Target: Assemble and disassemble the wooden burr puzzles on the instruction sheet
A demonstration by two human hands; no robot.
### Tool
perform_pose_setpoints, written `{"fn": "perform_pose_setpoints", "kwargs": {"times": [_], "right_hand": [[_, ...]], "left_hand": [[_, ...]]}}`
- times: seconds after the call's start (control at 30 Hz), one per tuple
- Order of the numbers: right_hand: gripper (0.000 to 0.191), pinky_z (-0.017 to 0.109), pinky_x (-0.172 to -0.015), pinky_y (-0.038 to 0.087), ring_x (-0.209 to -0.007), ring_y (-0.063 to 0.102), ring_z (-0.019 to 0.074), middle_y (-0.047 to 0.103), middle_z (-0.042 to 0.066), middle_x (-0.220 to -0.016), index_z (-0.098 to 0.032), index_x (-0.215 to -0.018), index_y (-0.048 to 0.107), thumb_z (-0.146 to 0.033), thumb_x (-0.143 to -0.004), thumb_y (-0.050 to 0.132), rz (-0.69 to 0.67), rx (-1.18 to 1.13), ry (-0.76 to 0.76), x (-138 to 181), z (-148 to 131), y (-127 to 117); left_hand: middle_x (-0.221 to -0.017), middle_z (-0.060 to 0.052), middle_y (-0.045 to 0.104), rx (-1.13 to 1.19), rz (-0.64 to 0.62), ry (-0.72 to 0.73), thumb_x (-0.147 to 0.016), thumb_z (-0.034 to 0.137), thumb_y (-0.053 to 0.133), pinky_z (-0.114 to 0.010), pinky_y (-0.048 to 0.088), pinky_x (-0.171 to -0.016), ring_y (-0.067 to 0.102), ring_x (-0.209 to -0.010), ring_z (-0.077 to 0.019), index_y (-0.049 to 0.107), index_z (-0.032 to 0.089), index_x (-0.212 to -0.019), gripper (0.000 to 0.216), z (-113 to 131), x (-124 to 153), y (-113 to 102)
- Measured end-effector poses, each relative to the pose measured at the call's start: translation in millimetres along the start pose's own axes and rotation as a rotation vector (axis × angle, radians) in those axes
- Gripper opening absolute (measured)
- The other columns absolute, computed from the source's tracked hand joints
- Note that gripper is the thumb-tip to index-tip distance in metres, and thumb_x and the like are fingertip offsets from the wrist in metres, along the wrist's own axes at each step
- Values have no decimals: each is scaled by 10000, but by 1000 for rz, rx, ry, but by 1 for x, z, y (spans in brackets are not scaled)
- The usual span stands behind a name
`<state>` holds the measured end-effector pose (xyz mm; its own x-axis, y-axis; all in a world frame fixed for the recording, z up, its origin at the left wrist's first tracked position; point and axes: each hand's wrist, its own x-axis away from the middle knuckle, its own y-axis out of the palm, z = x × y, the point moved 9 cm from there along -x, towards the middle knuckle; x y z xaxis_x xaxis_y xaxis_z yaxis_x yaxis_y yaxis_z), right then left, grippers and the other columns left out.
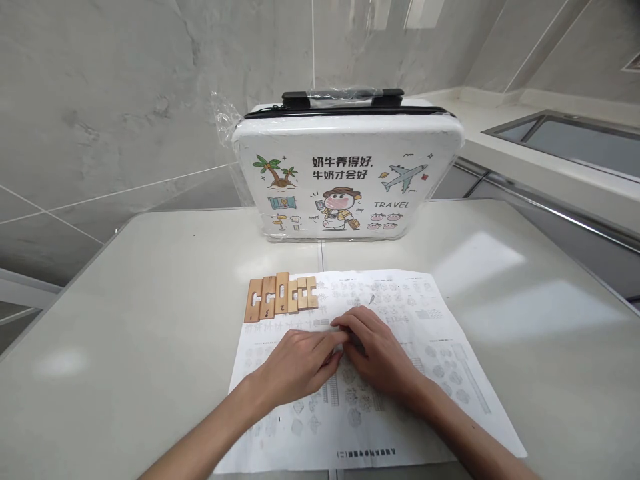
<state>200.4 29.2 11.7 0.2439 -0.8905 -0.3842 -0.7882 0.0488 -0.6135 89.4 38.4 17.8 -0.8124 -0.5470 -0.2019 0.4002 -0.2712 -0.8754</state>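
So far: six notched light-wood puzzle bars (281, 298) lie unassembled at the white printed diagram sheet's (440, 347) far-left corner.
Hands: left hand (296, 363) and right hand (381, 351) rest mid-sheet, fingertips together; any grip, I cannot tell.
Left: all assembly, seemingly.

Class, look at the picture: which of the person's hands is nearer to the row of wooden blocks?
Left. The left hand lies on the paper sheet just below the wooden blocks, while the right hand rests further to their right. Neither touches them.
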Motion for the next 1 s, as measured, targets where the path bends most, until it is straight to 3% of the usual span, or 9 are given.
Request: {"fn": "perform_pose_setpoints", "kwargs": {"times": [0.3,0.43,0.5,0.57,0.67,0.73,0.87,1.0], "right_hand": [[356,439,-819,582,-955,655,270,697,85,-1046,-237,-1166,610,13,-929,519,-8,-6,10,-1,0,0],[237,435,-812,577,-942,660,267,698,87,-1030,-242,-1157,623,-78,-1027,513,-15,-8,24,-4,-2,-2],[224,431,-810,578,-936,665,265,698,88,-1023,-243,-1156,625,-92,-1043,503,-17,-4,30,-4,-3,-3],[223,428,-808,581,-939,670,265,701,88,-1023,-243,-1151,623,-91,-1043,500,-17,-3,34,-5,-3,-3],[224,422,-811,586,-952,675,261,708,87,-1033,-243,-1151,620,-88,-1043,500,-18,-7,37,-4,-3,-3],[225,419,-813,589,-954,675,257,710,87,-1037,-241,-1156,615,-84,-1043,499,-15,-10,36,-4,-3,-4],[236,423,-808,595,-949,675,254,712,88,-1039,-244,-1162,613,-80,-1039,496,-23,-13,36,-3,-3,-3],[232,438,-814,595,-956,671,260,711,93,-1043,-245,-1171,614,-94,-1049,487,-26,-18,39,-3,-2,-3]], "left_hand": [[-694,66,662,35,28,7,-1049,178,518,-263,421,-528,615,-543,-137,586,223,-1268,234,1,1,-2],[-692,52,629,45,235,53,-1020,270,650,-270,447,-584,607,-601,-136,645,233,-1195,180,-12,2,-44],[-789,9,686,-35,336,51,-984,337,720,-329,503,-721,649,-732,-178,655,228,-1154,212,-28,6,-71],[-1089,-78,748,-140,316,-29,-933,428,784,-451,509,-947,677,-1014,-269,628,227,-1254,410,-55,9,-87],[-1445,-156,629,-171,189,-105,-772,652,870,-561,422,-1141,540,-1342,-386,516,243,-1460,874,-89,15,-93],[-1576,-167,524,-158,117,-159,-729,711,872,-582,381,-1197,440,-1457,-419,422,264,-1561,1046,-106,20,-89],[-1645,-145,455,-88,40,-263,-811,704,812,-567,398,-1212,401,-1503,-409,335,297,-1629,1031,-123,26,-79],[-1604,-128,500,-31,17,-335,-853,697,772,-541,455,-1171,463,-1452,-398,394,304,-1607,931,-129,27,-75]]}}
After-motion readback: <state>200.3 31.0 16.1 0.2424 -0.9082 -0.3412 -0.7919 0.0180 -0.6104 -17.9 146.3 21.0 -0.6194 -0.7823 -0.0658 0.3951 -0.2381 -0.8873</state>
